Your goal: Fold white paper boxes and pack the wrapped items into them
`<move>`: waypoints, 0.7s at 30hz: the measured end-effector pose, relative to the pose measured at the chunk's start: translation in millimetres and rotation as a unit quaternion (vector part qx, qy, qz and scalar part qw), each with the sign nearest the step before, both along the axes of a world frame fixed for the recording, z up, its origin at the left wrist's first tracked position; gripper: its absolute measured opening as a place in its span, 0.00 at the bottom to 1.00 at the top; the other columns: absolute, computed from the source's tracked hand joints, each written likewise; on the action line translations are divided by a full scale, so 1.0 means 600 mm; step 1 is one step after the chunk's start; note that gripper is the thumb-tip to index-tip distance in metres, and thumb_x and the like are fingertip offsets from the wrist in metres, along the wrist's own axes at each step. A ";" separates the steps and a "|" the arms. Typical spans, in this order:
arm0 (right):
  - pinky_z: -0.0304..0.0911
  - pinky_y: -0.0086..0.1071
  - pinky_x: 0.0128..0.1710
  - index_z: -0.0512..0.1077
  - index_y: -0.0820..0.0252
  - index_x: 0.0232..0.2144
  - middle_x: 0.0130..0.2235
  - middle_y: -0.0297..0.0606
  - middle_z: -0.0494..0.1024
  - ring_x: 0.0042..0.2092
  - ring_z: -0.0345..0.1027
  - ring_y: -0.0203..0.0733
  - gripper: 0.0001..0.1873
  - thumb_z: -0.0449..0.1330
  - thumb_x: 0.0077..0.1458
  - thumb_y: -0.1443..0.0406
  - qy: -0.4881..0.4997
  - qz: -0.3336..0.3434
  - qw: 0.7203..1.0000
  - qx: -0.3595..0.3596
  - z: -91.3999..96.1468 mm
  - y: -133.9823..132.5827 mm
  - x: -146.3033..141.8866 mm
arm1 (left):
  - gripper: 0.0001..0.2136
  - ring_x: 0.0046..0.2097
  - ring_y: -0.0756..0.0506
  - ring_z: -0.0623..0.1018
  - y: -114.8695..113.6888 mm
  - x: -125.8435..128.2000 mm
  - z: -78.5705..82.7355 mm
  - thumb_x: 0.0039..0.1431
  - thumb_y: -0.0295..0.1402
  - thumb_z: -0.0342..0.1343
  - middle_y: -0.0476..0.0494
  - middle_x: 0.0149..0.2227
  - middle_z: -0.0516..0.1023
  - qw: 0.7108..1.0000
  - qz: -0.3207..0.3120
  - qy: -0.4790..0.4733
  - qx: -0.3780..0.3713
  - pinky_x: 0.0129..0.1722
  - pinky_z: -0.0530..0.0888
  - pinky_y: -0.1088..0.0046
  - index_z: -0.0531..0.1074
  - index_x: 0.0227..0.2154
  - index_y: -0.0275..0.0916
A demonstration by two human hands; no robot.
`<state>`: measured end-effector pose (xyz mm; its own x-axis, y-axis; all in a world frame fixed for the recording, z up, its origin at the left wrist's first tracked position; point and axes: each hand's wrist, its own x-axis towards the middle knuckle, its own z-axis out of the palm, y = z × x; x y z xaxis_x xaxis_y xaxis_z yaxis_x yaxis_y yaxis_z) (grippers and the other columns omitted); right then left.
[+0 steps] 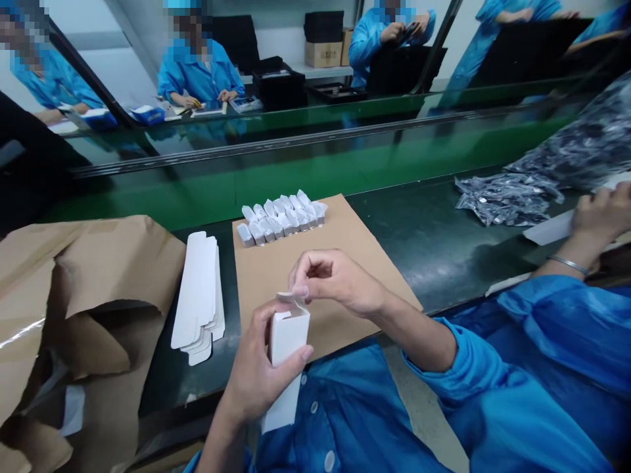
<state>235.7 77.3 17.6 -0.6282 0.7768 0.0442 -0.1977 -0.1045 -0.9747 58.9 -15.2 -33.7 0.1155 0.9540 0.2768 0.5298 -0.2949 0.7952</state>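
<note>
My left hand [256,369] grips a slim white box [290,338]. My right hand [342,284] pinches the flap [294,301] at its top.

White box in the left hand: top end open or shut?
Open: the white box has its top flap raised, at the right hand's fingertips.

A bright blue jacket [357,401] with round pale buttons [329,460] fills the bottom centre; its right sleeve [486,378] is creased, its left sleeve [194,464], barely seen at the bottom edge, seemingly the same blue. Left hand [252,368] and right hand [340,284] are bare.
</note>
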 end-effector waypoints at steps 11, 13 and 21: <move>0.64 0.29 0.36 0.73 0.62 0.35 0.37 0.36 0.75 0.37 0.69 0.35 0.14 0.70 0.47 0.63 -0.001 -0.033 0.999 0.007 -0.009 -0.024 0.006 | 0.45 0.37 0.42 0.82 -0.010 0.022 -0.012 0.49 0.39 0.67 0.38 0.48 0.75 0.990 0.061 -0.113 -0.054 0.33 0.80 0.66 0.45 0.65 0.44; 0.65 0.30 0.38 0.74 0.62 0.35 0.38 0.37 0.76 0.38 0.69 0.35 0.13 0.70 0.47 0.64 0.012 -0.028 1.000 -0.007 -0.009 -0.027 0.006 | 0.44 0.38 0.42 0.82 -0.010 0.020 -0.011 0.48 0.39 0.67 0.36 0.52 0.73 0.992 0.061 -0.096 -0.049 0.33 0.80 0.67 0.48 0.65 0.45; 0.69 0.33 0.42 0.71 0.60 0.45 0.46 0.42 0.76 0.44 0.72 0.38 0.17 0.65 0.54 0.61 0.001 -0.138 0.988 0.063 -0.025 -0.045 0.000 | 0.38 0.43 0.39 0.81 -0.024 0.011 -0.038 0.48 0.38 0.67 0.36 0.52 0.72 0.984 0.111 -0.141 -0.015 0.38 0.81 0.62 0.54 0.60 0.45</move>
<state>236.0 50.3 2.4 -0.3936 0.9065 0.1530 -0.2031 0.0765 -0.9762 65.2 -29.5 -56.5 -0.1746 0.9550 0.2396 0.3352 -0.1712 0.9265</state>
